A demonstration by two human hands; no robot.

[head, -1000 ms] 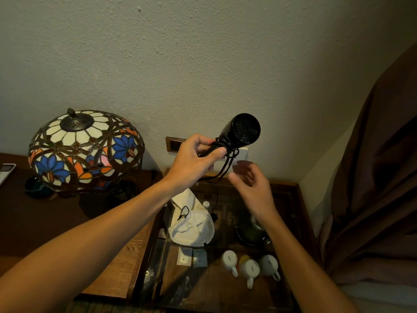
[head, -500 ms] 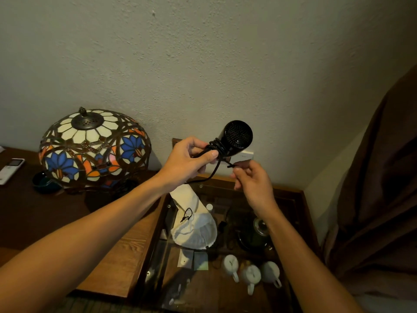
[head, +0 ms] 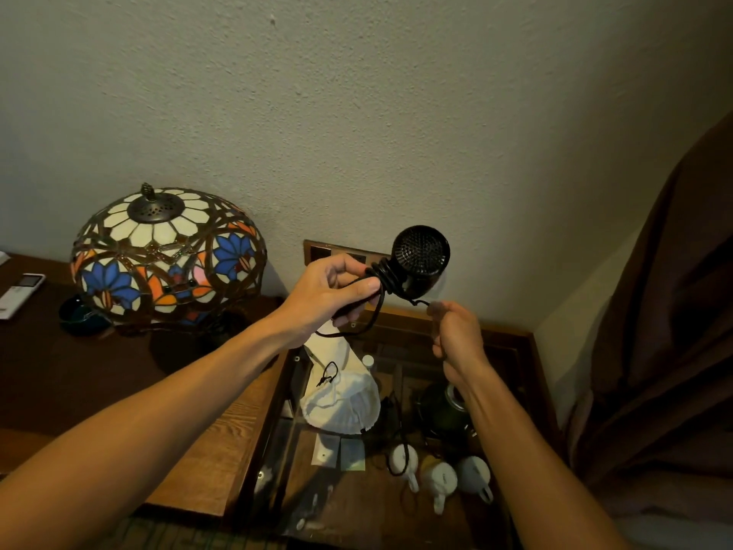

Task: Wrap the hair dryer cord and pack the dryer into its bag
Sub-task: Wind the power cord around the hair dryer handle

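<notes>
Head view: black hair dryer [head: 421,259], cord [head: 386,276] coiled around its handle

You hold a black hair dryer [head: 421,259] with a dotted mesh grille, its black cord [head: 384,277] coiled at the neck. Below lies a white bag [head: 342,402] with a black drawstring. The lamp shade [head: 168,254] shows white petals, blue flowers and orange leaves in dark leading. Three white cups [head: 442,472] sit near the glass-topped cabinet's front edge, against a brown curtain [head: 666,331].
</notes>
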